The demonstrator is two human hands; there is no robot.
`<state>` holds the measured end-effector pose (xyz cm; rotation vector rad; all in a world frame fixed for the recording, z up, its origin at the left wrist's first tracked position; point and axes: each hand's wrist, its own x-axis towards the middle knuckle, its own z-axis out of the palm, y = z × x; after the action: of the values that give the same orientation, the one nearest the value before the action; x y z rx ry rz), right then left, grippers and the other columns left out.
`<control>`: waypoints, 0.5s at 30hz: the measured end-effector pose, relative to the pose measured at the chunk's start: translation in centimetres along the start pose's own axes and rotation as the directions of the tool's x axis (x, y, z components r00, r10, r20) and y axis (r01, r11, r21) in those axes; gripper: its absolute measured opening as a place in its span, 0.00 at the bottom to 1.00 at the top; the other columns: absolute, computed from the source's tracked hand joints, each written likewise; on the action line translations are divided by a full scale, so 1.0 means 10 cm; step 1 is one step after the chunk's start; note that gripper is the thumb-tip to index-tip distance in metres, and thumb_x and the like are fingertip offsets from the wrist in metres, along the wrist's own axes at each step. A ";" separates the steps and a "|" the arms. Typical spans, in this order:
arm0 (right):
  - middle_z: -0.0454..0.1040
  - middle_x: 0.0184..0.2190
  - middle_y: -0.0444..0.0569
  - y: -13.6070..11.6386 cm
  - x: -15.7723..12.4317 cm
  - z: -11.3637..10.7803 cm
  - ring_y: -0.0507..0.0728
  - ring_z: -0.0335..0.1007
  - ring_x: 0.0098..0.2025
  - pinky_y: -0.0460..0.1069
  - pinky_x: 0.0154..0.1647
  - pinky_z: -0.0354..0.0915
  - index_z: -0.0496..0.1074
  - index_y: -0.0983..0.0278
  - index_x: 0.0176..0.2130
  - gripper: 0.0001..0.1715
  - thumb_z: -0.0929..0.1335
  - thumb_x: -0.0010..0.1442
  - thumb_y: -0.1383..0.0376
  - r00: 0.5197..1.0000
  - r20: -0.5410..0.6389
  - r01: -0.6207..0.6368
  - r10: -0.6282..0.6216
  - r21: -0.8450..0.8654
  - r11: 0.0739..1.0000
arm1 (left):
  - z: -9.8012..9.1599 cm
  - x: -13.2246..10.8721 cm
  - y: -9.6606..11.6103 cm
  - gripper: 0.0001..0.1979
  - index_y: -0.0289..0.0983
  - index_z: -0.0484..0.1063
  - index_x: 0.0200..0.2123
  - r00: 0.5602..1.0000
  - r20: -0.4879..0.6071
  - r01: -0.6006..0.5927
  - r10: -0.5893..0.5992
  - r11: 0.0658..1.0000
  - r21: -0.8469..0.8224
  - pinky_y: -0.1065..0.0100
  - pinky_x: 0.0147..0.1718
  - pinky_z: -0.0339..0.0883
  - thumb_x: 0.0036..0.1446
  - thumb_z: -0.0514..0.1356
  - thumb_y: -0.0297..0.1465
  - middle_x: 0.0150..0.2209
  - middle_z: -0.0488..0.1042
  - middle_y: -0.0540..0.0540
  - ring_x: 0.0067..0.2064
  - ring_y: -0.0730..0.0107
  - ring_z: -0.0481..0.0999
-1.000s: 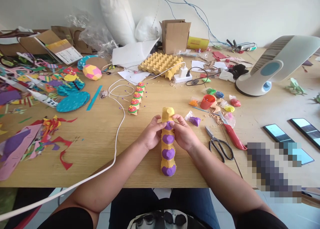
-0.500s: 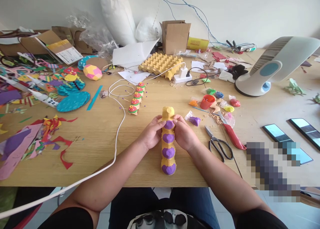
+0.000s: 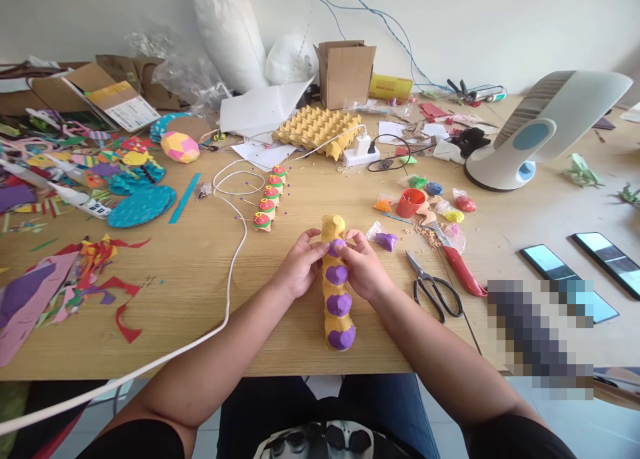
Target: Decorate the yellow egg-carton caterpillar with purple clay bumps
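Note:
Between my hands is a yellow egg-carton strip (image 3: 338,287) with several bumps, most of them covered in purple clay; the far bump is bare yellow. My left hand (image 3: 303,264) grips its left side near the far end, thumb on the purple patch there. From the right, my right hand (image 3: 367,264) holds the same part, its thumb pressing the purple clay. Just beyond my right hand lies a small bag of purple clay (image 3: 385,241). Farther off to the left stands a finished-looking red and green egg-carton caterpillar (image 3: 267,204) with pins along its sides.
Black-handled scissors (image 3: 434,289) and a red-handled knife (image 3: 463,269) lie to the right, near a red cup (image 3: 411,203) and bags of coloured clay. A white cable (image 3: 231,272) crosses the left side. Behind are a yellow egg tray (image 3: 315,129) and a white fan (image 3: 520,135).
The egg-carton strip has tilted slightly, its far end shifting left. My right thumb has moved inward onto the farthest purple patch. The whole view has shifted a little.

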<state>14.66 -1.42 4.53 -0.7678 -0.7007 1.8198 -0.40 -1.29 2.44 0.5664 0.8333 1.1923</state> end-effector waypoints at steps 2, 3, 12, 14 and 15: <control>0.75 0.30 0.37 0.00 0.00 -0.01 0.52 0.70 0.30 0.45 0.26 0.62 0.60 0.56 0.39 0.30 0.80 0.46 0.63 1.000 0.014 0.004 -0.004 0.006 1.000 | 0.01 -0.01 0.01 0.29 0.42 0.64 0.47 1.000 0.022 -0.013 0.014 1.000 -0.018 0.73 0.33 0.68 0.47 0.76 0.32 0.34 0.79 0.54 0.33 0.73 0.79; 0.74 0.30 0.37 0.00 0.01 -0.01 0.52 0.70 0.31 0.44 0.27 0.62 0.61 0.56 0.39 0.30 0.80 0.47 0.63 1.000 0.026 -0.002 0.002 0.010 1.000 | 0.02 -0.01 0.01 0.28 0.42 0.64 0.47 0.999 0.032 -0.018 0.019 0.999 -0.034 0.72 0.34 0.69 0.47 0.76 0.32 0.34 0.79 0.54 0.34 0.73 0.79; 0.74 0.32 0.39 0.03 0.00 0.01 0.52 0.69 0.33 0.45 0.29 0.63 0.64 0.57 0.38 0.23 0.79 0.51 0.60 0.997 0.074 -0.017 0.017 0.009 1.000 | 0.01 -0.01 0.01 0.31 0.42 0.63 0.47 1.000 0.017 -0.021 0.022 0.998 -0.054 0.69 0.38 0.68 0.44 0.76 0.28 0.36 0.79 0.53 0.35 0.72 0.79; 0.73 0.32 0.39 0.03 0.00 0.01 0.52 0.69 0.33 0.44 0.28 0.62 0.64 0.57 0.38 0.23 0.79 0.51 0.60 0.995 0.097 -0.024 0.024 0.001 1.000 | 0.02 -0.02 0.01 0.31 0.43 0.63 0.48 1.000 0.018 -0.015 0.016 0.998 -0.055 0.69 0.38 0.69 0.44 0.76 0.28 0.36 0.79 0.53 0.35 0.71 0.79; 0.73 0.32 0.39 0.03 0.00 0.00 0.52 0.69 0.33 0.44 0.29 0.62 0.65 0.57 0.38 0.23 0.79 0.51 0.61 0.994 0.105 -0.027 0.027 -0.002 1.000 | 0.02 -0.03 0.01 0.32 0.43 0.64 0.48 1.000 0.024 -0.011 0.012 0.998 -0.059 0.69 0.39 0.69 0.44 0.76 0.28 0.37 0.79 0.53 0.35 0.71 0.79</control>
<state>14.45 -1.53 4.33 -0.6887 -0.7624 1.8951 -0.32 -1.55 2.75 0.5377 0.7726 1.2140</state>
